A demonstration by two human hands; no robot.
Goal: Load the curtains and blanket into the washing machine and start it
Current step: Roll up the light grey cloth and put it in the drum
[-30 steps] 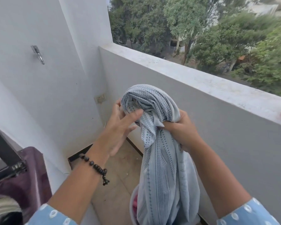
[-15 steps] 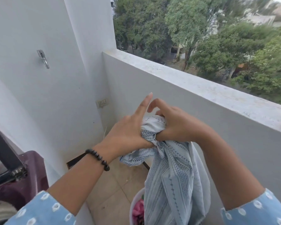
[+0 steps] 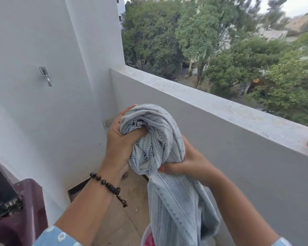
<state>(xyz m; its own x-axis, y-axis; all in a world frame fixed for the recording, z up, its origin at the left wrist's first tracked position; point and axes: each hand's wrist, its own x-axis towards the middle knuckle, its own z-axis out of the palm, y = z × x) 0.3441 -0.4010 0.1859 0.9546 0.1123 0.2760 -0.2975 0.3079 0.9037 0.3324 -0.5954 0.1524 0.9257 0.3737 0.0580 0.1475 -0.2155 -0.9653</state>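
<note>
Both hands, left hand [image 3: 121,148] and right hand [image 3: 190,166], clenched the bunched curtain [image 3: 156,139]; fingers [image 3: 140,133] gripped fabric. Nothing looked loaded yet.

Left hand [image 3: 120,144]: raised in front of the chest, fingers curled tight into the bunched top of the curtain [image 3: 160,139], palm turned right.
Right hand [image 3: 188,166]: lower, clenched around the gathered cloth below the bundle.
Forearms: bare, angled inward and up.
</note>
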